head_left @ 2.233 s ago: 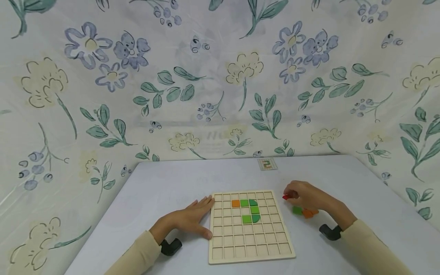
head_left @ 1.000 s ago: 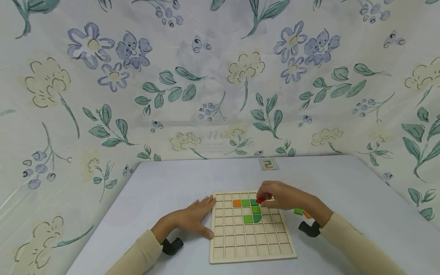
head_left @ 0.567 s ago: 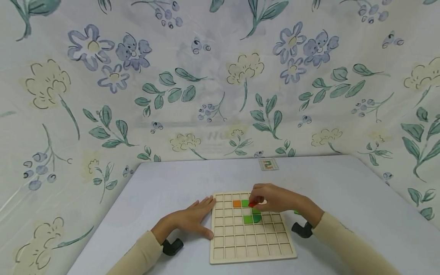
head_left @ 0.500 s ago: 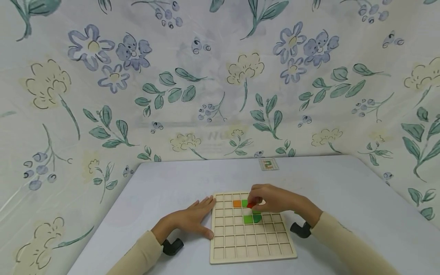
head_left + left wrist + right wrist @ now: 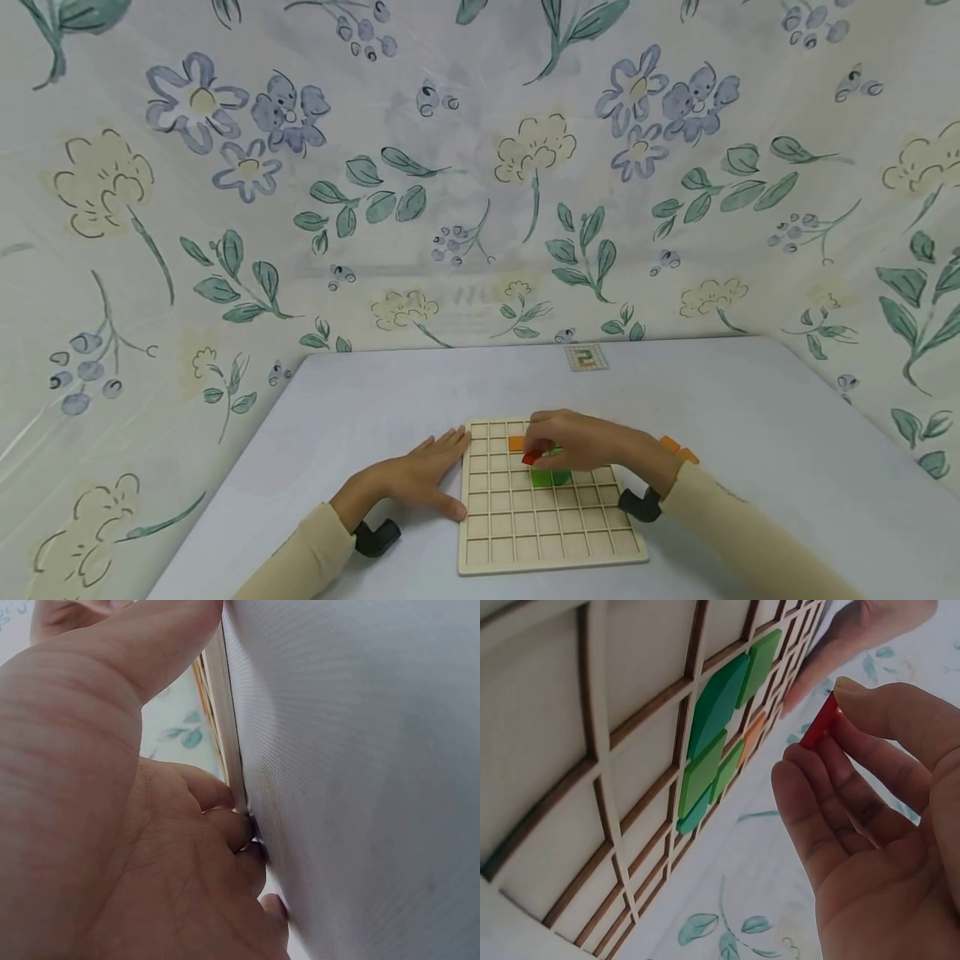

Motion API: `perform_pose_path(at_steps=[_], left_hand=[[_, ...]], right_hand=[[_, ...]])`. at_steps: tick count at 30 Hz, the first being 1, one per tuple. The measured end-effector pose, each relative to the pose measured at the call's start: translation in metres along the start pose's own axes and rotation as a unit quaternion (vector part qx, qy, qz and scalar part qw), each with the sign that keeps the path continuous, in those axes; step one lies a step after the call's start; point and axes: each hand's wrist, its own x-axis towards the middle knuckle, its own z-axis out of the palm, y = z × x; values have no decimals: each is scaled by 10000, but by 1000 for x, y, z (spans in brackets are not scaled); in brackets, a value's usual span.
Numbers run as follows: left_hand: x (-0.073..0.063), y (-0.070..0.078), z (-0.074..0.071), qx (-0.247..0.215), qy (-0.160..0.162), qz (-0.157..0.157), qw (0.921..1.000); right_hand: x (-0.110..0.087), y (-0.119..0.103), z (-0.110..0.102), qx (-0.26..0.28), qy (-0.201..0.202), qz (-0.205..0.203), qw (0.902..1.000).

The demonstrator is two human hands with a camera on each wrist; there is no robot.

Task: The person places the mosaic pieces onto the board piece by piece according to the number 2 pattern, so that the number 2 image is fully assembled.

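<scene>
Over the wooden grid board (image 5: 551, 550), my right hand (image 5: 576, 439) pinches a small red tile (image 5: 822, 720) between thumb and fingers. The tile is held clear of the board in the right wrist view. My left hand (image 5: 420, 479) lies with fingers spread on the table, its fingertips and thumb touching the board's left edge. Set in the grid are an orange square (image 5: 516, 443), light green squares (image 5: 703, 771) and dark green rounded tiles (image 5: 718, 705). In the head view my right hand covers some of them.
Loose orange tiles (image 5: 678, 450) lie on the white table right of the board, partly behind my right forearm. A small patterned card (image 5: 587, 357) sits near the table's back edge. Behind the table hangs a floral cloth (image 5: 465, 192).
My right hand has carried the red tile leftward from beside the loose tiles to above the board, and it has shifted a little farther left in the last half second. My left hand stays put.
</scene>
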Motion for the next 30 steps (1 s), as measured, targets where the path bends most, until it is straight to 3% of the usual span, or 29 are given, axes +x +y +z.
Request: perform_pose_path(at_steps=[30], left_hand=[[-2, 0, -1, -7, -43, 55, 10000]], right_hand=[[15, -2, 21, -292, -325, -244, 9987]])
